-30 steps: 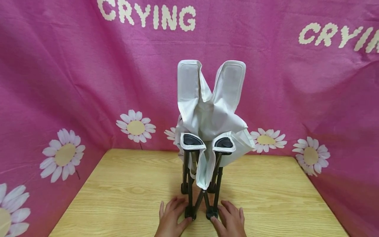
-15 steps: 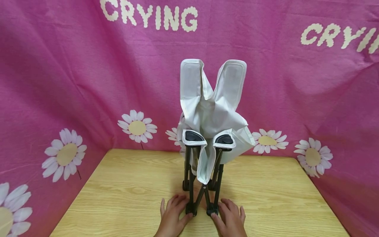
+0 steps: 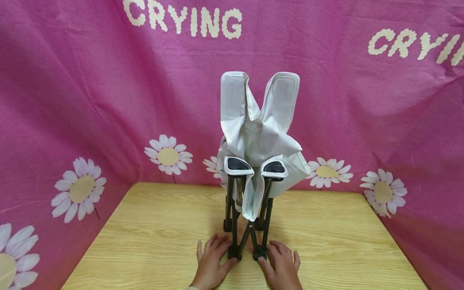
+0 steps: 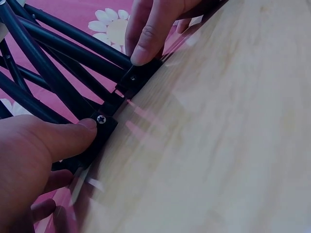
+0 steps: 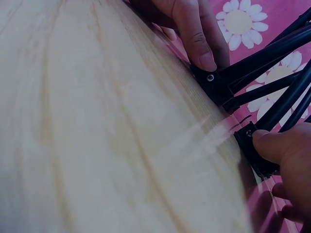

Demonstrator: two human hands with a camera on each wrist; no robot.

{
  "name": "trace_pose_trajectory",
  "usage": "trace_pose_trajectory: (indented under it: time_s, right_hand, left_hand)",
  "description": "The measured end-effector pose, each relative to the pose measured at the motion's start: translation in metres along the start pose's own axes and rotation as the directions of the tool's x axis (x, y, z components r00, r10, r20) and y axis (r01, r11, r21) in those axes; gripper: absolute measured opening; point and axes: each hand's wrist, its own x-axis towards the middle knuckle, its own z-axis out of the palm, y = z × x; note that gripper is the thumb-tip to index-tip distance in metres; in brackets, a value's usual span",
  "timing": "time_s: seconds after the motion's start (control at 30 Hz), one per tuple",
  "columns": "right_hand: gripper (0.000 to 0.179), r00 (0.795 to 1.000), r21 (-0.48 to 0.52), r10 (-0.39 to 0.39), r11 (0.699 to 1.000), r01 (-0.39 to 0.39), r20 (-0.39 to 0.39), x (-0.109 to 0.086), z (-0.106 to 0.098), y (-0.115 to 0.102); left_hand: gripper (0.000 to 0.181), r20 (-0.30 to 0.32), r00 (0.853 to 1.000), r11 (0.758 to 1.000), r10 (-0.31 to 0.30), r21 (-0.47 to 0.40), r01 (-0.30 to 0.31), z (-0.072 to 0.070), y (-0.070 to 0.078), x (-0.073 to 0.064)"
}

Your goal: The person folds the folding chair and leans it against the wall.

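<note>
A folding chair (image 3: 253,141) with white fabric and thin black legs stands upright, mostly folded, on the wooden table. Two tall fabric flaps stick up at its top, and the fabric sags between the black corner caps at the front. At the near left foot (image 4: 99,127), my left hand (image 3: 213,262) pinches, its thumb on the screwed front face and its fingers around the outer side. My right hand (image 3: 280,265) pinches the near right foot (image 5: 249,145) the same way. The rear feet show behind, with neither hand on them.
The wooden table (image 3: 156,217) reaches out on both sides of the chair. A pink cloth (image 3: 174,80) with daisies and pale lettering hangs close behind the table and along its sides.
The folding chair has slid slightly away across the table, with both hands staying at its near feet. The head view shifted a little early on.
</note>
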Motion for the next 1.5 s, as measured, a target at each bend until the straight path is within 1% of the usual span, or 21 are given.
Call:
trace_pose_trajectory:
  time_s: [0.33,0.53,0.63,0.93,1.03,1.13,1.27,1.4,1.5]
  right_hand:
    - [0.043,0.999,-0.025,-0.013,1.000,0.012,-0.030,0.005,0.004,0.002]
    - [0.040,0.999,-0.015,-0.015,1.000,0.014,-0.049,0.007,0.005,0.000]
    - [0.041,0.999,-0.018,-0.009,1.000,0.008,-0.045,0.009,0.006,0.001]
    - [0.044,0.999,-0.049,0.001,0.999,-0.004,-0.048,0.013,0.007,0.000]
    - [0.044,0.998,-0.047,0.007,0.999,-0.010,-0.055,0.014,0.007,-0.001]
    - [0.044,0.998,-0.042,0.006,0.999,-0.008,-0.065,0.015,0.008,-0.002]
    - [0.043,0.997,-0.038,0.000,0.999,-0.002,-0.076,0.017,0.009,-0.002]
    - [0.042,0.995,-0.030,-0.017,0.999,0.014,-0.101,0.019,0.010,-0.001]
    - [0.041,0.990,-0.027,-0.045,0.999,0.042,-0.133,0.020,0.010,0.001]
  left_hand:
    - [0.039,0.009,1.000,1.000,-0.021,0.000,0.021,0.003,-0.001,0.004]
    - [0.040,-0.030,0.999,1.000,-0.013,0.015,0.013,0.004,-0.002,0.005]
    - [0.040,-0.045,0.999,1.000,-0.022,0.020,0.023,0.005,-0.001,0.006]
    - [0.039,-0.036,0.998,0.998,-0.060,0.022,0.061,0.009,-0.001,0.012]
    - [0.038,-0.041,0.997,0.998,-0.062,0.030,0.063,0.009,-0.001,0.013]
    - [0.038,-0.062,0.997,0.998,-0.054,0.032,0.056,0.009,-0.002,0.014]
    - [0.038,-0.084,0.995,0.998,-0.046,0.035,0.049,0.009,-0.002,0.015]
    - [0.038,-0.079,0.995,0.998,-0.054,0.034,0.057,0.009,-0.002,0.018]
    - [0.038,-0.073,0.996,0.998,-0.056,0.030,0.058,0.010,-0.002,0.021]
